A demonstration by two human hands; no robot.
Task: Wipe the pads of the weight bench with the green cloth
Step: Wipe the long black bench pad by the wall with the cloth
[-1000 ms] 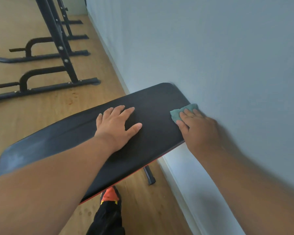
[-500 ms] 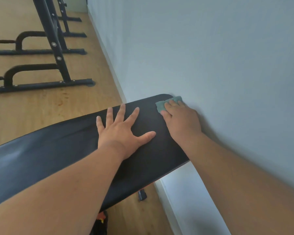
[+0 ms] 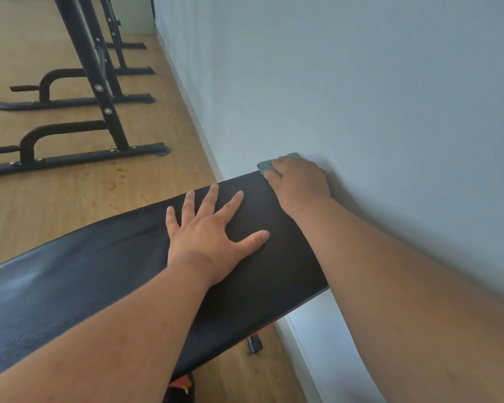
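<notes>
While the left hand (image 3: 213, 237) lies flat with fingers spread on the black pad (image 3: 99, 274) of the bench, the right hand (image 3: 298, 181) presses the green cloth (image 3: 266, 166) onto the pad's far corner, right against the pale wall (image 3: 361, 97). Its grip on the cloth is hidden beneath the fingers. Beyond the bench, a black metal rack (image 3: 99, 91) stands on the wooden floor (image 3: 70, 193).
</notes>
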